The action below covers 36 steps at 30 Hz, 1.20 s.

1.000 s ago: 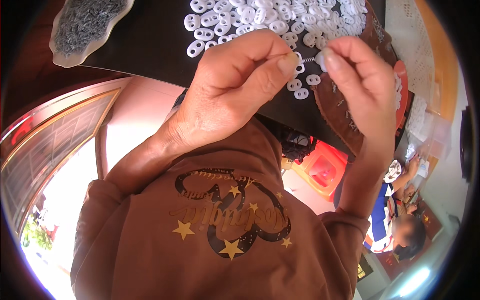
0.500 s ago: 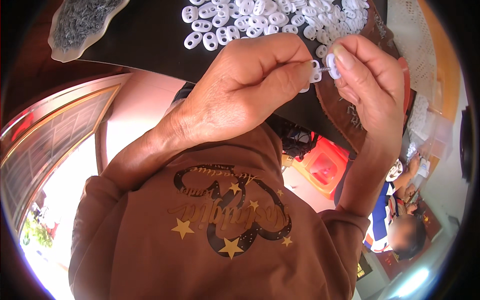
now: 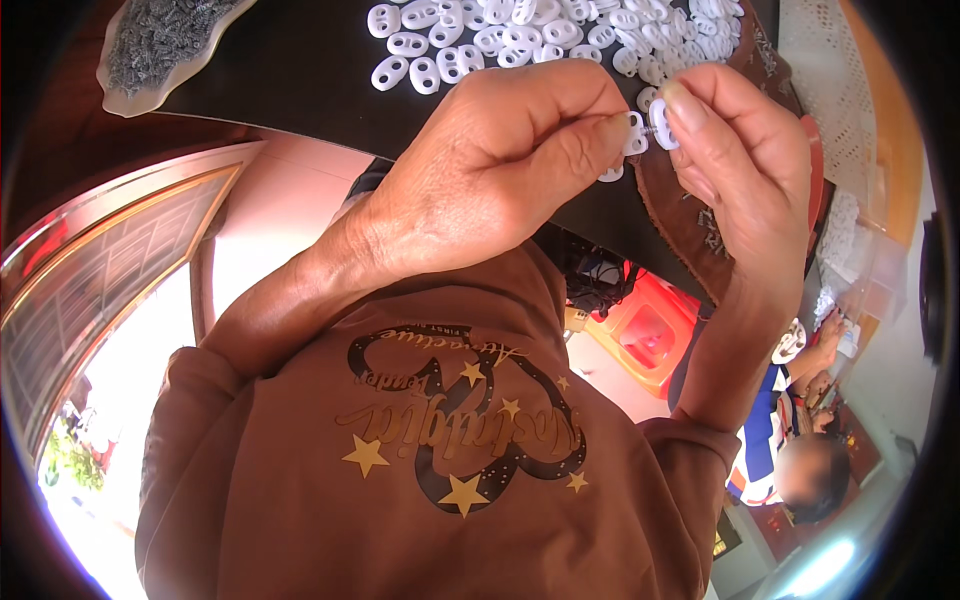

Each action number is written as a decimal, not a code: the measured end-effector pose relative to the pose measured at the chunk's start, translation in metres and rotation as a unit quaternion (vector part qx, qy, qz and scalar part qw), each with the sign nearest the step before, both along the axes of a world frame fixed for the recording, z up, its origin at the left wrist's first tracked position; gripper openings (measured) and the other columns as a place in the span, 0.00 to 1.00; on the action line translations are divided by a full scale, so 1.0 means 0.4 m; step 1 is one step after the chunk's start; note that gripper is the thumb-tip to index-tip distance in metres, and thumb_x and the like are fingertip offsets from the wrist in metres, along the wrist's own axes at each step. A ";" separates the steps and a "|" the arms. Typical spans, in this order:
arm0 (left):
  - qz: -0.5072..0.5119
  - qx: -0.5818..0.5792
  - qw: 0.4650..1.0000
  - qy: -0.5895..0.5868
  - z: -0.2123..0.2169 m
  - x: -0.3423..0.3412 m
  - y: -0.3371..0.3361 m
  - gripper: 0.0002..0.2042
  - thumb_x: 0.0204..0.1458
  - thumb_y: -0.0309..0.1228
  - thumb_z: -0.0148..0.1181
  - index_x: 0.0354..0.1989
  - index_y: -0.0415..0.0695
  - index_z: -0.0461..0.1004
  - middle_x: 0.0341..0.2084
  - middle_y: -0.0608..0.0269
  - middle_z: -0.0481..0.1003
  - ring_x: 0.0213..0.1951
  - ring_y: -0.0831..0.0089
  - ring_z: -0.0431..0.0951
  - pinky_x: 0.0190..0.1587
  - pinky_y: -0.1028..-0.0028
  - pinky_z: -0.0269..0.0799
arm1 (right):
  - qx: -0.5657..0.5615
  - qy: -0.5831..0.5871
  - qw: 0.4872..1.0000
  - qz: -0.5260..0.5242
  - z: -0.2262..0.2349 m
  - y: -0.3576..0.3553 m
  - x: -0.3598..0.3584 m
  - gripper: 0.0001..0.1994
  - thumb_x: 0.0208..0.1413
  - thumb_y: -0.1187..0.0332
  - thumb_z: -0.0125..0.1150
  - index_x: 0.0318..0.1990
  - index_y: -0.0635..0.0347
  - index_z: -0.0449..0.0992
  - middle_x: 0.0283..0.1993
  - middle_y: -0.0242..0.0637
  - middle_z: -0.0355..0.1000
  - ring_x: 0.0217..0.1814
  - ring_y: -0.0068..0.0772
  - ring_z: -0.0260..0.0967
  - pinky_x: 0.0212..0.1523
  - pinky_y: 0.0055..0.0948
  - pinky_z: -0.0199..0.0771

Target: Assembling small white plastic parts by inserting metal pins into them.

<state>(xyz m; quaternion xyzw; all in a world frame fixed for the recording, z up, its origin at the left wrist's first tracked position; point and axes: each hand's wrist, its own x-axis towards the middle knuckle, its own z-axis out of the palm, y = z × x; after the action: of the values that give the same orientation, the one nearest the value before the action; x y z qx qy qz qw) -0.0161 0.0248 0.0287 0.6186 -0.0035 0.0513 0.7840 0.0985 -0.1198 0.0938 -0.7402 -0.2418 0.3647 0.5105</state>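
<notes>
Fingers of the left hand [image 3: 510, 165] grip a white two-holed piece [image 3: 638, 138], while those of the right hand [image 3: 740, 150] pinch a rounded white piece [image 3: 663, 125]; the two pieces stand close together over the table's near right part.

Around them the room opens wide: pink-toned floor [image 3: 285, 225] to the left, with a framed panel [image 3: 110, 240] beside strong daylight, and a pale wall [image 3: 885, 410] at the far right. Across the top runs a black tabletop [image 3: 290, 75], its near edge slanting down to the right. The person wears a brown shirt [image 3: 300, 470] printed with gold stars. At the lower right, another person [image 3: 765, 440] wears blue and white. A red stool [image 3: 645, 335] stands on the floor below the table.

On the tabletop, a brown mat [image 3: 675, 225] lies partly under the right hand, and a pale tray [image 3: 140, 102] at the left corner is heaped with dark springs [image 3: 165, 40]. White two-holed pieces [image 3: 562, 33] spread along the top. Smallest is a thin coil [image 3: 648, 130] between the pinched pieces, apparently a spring, though little of it shows.
</notes>
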 end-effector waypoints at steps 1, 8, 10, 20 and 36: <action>0.000 0.000 1.000 -0.001 -0.003 0.000 0.000 0.08 0.61 0.29 0.47 0.35 0.36 0.71 0.23 0.70 0.67 0.25 0.86 0.62 0.29 0.84 0.57 | -0.005 0.002 1.000 -0.004 0.000 0.002 -0.001 0.09 0.58 0.68 0.54 0.37 0.67 0.72 0.22 0.23 0.60 0.19 0.08 0.46 0.19 0.13 0.42; 0.010 -0.019 1.000 0.010 -0.009 0.005 -0.007 0.09 0.61 0.30 0.48 0.34 0.38 0.70 0.22 0.72 0.66 0.25 0.87 0.61 0.28 0.84 0.56 | -0.009 -0.005 1.000 0.004 -0.004 0.007 -0.004 0.08 0.59 0.69 0.54 0.37 0.67 0.72 0.21 0.22 0.59 0.18 0.07 0.45 0.18 0.13 0.41; 0.009 -0.034 0.999 0.022 -0.007 0.005 -0.010 0.09 0.61 0.31 0.48 0.33 0.39 0.70 0.21 0.73 0.65 0.24 0.87 0.60 0.27 0.84 0.55 | -0.012 0.005 1.000 0.001 -0.003 0.008 -0.006 0.08 0.59 0.69 0.54 0.37 0.67 0.72 0.21 0.22 0.58 0.17 0.07 0.45 0.18 0.13 0.40; 0.020 -0.056 0.998 0.031 -0.005 0.004 -0.018 0.10 0.62 0.32 0.48 0.33 0.39 0.71 0.20 0.74 0.64 0.23 0.88 0.59 0.25 0.85 0.52 | -0.031 -0.076 0.996 -0.016 -0.005 0.014 -0.025 0.08 0.59 0.68 0.54 0.35 0.66 0.72 0.19 0.20 0.56 0.17 0.06 0.44 0.17 0.13 0.39; 0.023 -0.106 0.994 0.031 -0.008 -0.003 -0.028 0.10 0.61 0.32 0.48 0.35 0.39 0.72 0.20 0.72 0.67 0.22 0.87 0.62 0.24 0.86 0.55 | 0.049 -0.380 0.921 0.071 -0.065 -0.024 -0.029 0.12 0.48 0.78 0.65 0.42 0.70 0.74 0.36 0.33 0.72 0.34 0.18 0.67 0.33 0.14 0.66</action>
<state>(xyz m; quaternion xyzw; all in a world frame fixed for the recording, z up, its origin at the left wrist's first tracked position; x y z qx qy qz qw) -0.0174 0.0136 0.0254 0.5335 0.0406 0.0504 0.8433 0.0870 -0.1292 0.0678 -0.7783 -0.4869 0.0789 0.3886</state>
